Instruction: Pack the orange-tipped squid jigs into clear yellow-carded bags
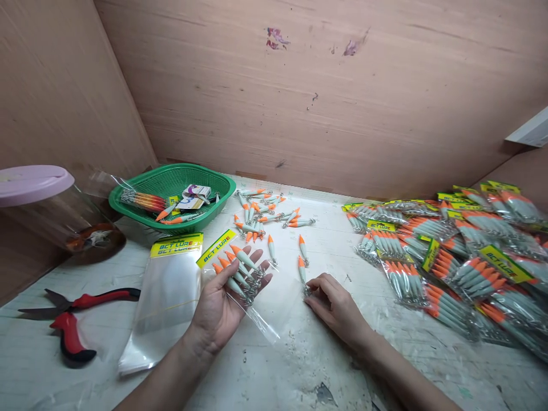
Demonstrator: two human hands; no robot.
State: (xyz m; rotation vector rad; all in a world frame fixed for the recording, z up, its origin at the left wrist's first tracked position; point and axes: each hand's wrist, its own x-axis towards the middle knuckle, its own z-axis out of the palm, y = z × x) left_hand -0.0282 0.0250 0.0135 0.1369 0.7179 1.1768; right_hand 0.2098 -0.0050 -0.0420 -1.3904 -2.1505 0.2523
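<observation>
Evidently the left hand is turned palm up with its fingers loosely spread. It makes a flat shelf, so the orange-tipped lures rest side by side on the clear bag. The right hand lies palm down on the table, fingertips drawn together at the hook end of a single lure — whether they grip it I cannot tell. Loose lures lie within reach just beyond — filled packs are piled to the right.

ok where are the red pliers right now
In the head view the red pliers lie open at far left, beside the empty clear bags, below the pink-lidded jar.
</observation>
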